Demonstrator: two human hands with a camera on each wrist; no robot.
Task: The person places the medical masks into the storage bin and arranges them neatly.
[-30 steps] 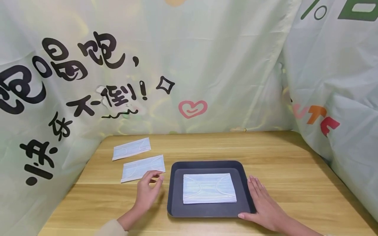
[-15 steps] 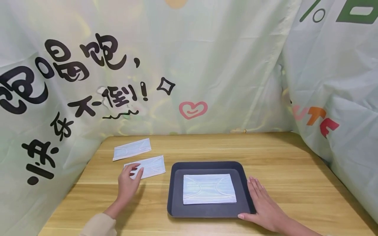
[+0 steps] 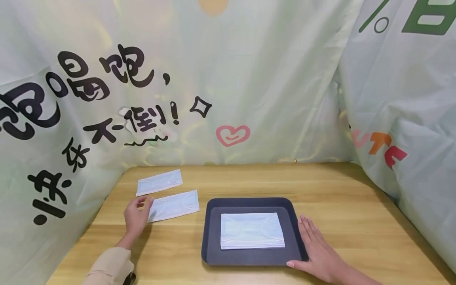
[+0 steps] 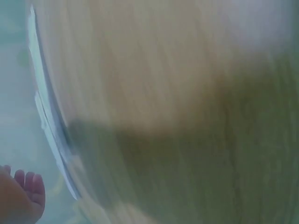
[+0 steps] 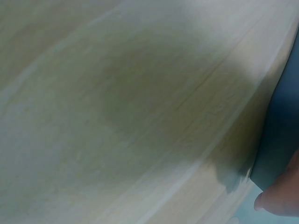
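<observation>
- Left grip [image 3: 137, 217] sits at the left end of the nearer mask [image 3: 174, 205], fingers bent; I can't tell whether it pinches that edge.
- Right grip [image 3: 320, 253] has straight fingers laid along the right side of the dark tray [image 3: 213, 256], thumb by its near corner, pinching nothing.
- To lift cleanly, I'd slip a fingertip under the thin end and meet it with the thumb, so the mask doesn't crease or skid on the worktop [image 3: 320, 186].
- Light pressure on the tray should be enough to steady it.
- Inside the tray lies a neat stack of masks [image 3: 252, 230]; the farther mask [image 3: 159, 182] and the nearer one lie outside, to its left.
</observation>
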